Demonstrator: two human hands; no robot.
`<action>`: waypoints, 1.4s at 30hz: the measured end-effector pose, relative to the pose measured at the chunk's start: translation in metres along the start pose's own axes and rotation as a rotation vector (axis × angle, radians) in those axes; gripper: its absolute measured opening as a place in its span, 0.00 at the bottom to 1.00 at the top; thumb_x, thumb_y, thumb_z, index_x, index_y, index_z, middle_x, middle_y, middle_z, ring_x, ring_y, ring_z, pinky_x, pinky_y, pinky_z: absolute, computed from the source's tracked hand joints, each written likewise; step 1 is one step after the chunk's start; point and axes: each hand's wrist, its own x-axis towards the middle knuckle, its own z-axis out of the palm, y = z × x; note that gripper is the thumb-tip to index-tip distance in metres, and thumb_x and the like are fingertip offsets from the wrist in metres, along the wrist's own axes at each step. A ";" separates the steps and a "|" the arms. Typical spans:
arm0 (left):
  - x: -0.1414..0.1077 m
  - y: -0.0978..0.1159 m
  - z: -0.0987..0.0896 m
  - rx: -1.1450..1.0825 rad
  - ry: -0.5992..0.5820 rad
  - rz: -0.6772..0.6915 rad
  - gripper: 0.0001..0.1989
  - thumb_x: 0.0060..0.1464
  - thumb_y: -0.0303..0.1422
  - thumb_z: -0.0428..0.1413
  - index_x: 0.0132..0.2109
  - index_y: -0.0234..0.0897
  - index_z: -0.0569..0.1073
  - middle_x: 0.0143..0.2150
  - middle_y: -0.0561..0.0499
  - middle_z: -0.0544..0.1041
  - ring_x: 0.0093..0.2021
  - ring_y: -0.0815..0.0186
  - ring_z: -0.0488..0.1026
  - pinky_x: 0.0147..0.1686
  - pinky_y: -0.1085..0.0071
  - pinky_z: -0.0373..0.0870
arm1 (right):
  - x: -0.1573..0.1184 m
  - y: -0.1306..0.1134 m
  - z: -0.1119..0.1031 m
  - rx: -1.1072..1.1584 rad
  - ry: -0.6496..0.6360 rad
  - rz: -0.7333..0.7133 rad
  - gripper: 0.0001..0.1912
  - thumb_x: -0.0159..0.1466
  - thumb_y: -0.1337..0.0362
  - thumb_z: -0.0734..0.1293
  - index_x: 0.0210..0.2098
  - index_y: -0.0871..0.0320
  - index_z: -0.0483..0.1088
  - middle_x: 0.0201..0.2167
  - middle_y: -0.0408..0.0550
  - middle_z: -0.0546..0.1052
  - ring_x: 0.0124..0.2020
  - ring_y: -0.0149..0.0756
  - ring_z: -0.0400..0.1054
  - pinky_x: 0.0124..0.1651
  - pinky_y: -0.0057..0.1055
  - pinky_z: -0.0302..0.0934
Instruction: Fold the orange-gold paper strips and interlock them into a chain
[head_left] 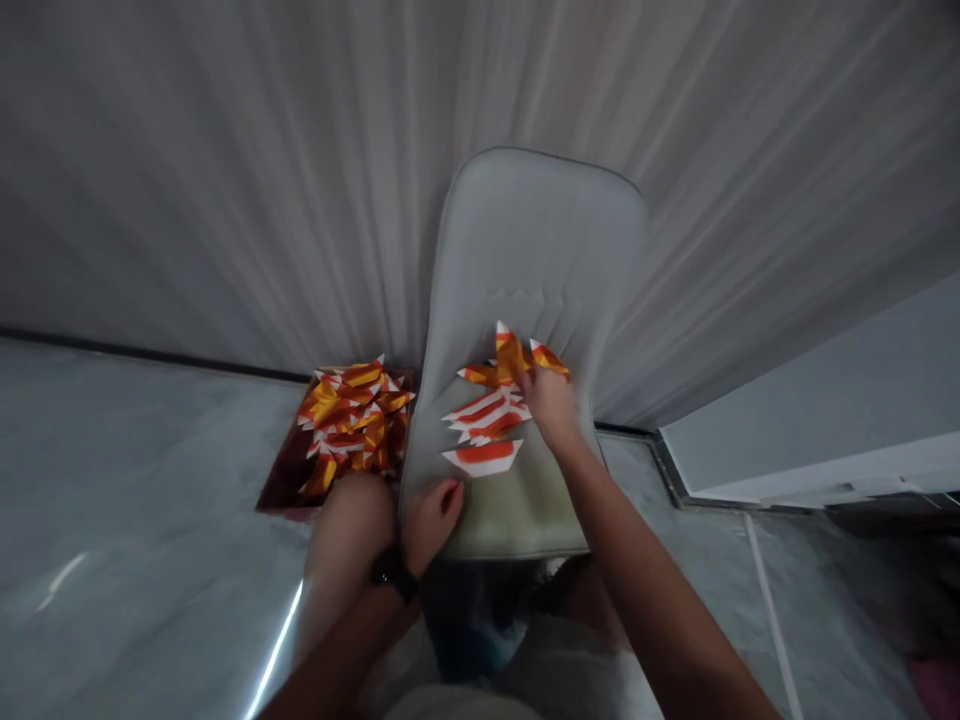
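Observation:
Over the chair seat, my right hand (551, 400) is closed on a gold-and-orange folded paper ingot (508, 352) with white tips; its fingertips are partly hidden. Similar gold pieces lie right beside that hand. Just nearer to me is a row of red-and-white striped paper pieces (491, 408), and in front of them a flat, boat-shaped red-and-white paper piece (484, 458). My left hand (435, 515), with a dark watch on its wrist, rests at the seat's front left edge. Its fingers are curled, and nothing shows in them.
A grey padded chair (540, 220) faces me, backed by a pleated curtain (337, 180). On the floor to its left, against my knee, stands a dark red box (279, 485) heaped with folded gold paper pieces (356, 410). A pale ledge (810, 420) juts out at right.

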 end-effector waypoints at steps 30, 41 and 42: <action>-0.006 -0.016 0.025 0.240 0.105 0.060 0.11 0.63 0.35 0.50 0.35 0.40 0.74 0.30 0.48 0.75 0.32 0.63 0.71 0.36 0.69 0.63 | -0.047 0.034 0.106 -0.119 -0.253 -0.765 0.22 0.71 0.60 0.62 0.61 0.62 0.67 0.54 0.62 0.76 0.56 0.50 0.67 0.63 0.47 0.51; -0.007 -0.010 0.022 0.119 0.136 0.052 0.08 0.60 0.33 0.53 0.35 0.39 0.76 0.31 0.48 0.75 0.32 0.63 0.70 0.35 0.68 0.62 | -0.118 0.067 0.084 0.494 0.214 -0.463 0.18 0.68 0.66 0.60 0.53 0.55 0.76 0.55 0.54 0.77 0.62 0.46 0.65 0.68 0.52 0.52; -0.006 -0.008 0.021 0.102 0.136 0.047 0.08 0.60 0.34 0.53 0.35 0.39 0.76 0.31 0.49 0.75 0.31 0.63 0.70 0.35 0.69 0.62 | -0.128 0.064 0.076 0.636 0.260 -0.352 0.16 0.68 0.65 0.61 0.51 0.54 0.77 0.53 0.53 0.78 0.60 0.46 0.68 0.67 0.52 0.55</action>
